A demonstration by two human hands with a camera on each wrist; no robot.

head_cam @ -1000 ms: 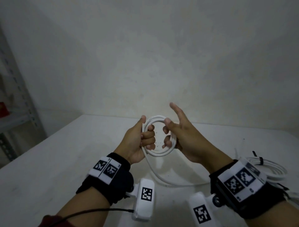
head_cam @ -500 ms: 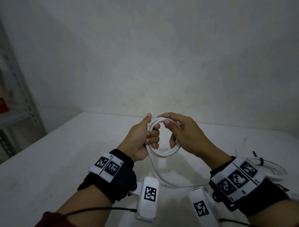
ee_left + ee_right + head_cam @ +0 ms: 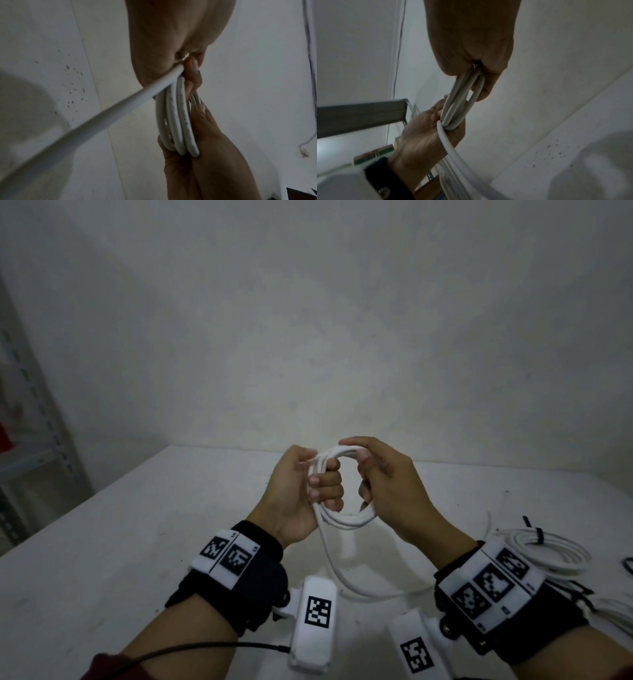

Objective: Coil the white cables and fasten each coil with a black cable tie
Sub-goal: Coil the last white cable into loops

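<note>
A white cable coil of several loops is held up above the white table. My left hand grips the coil's left side, fingers curled round the loops. My right hand holds the right side, with thumb and fingers curled round the coil's top. A loose tail of the same cable hangs from the coil down to the table and runs right. A finished coil lies at the right with a black cable tie round it.
A metal shelf rack stands at the far left with a red object on it. A plain wall rises behind the table. More white cable and a small black item lie at the right edge.
My right hand, whose index finger and thumb stuck out a second ago, has come over the coil's top and closed on it. Both hands have risen slightly; the left hand's grip is unchanged.
</note>
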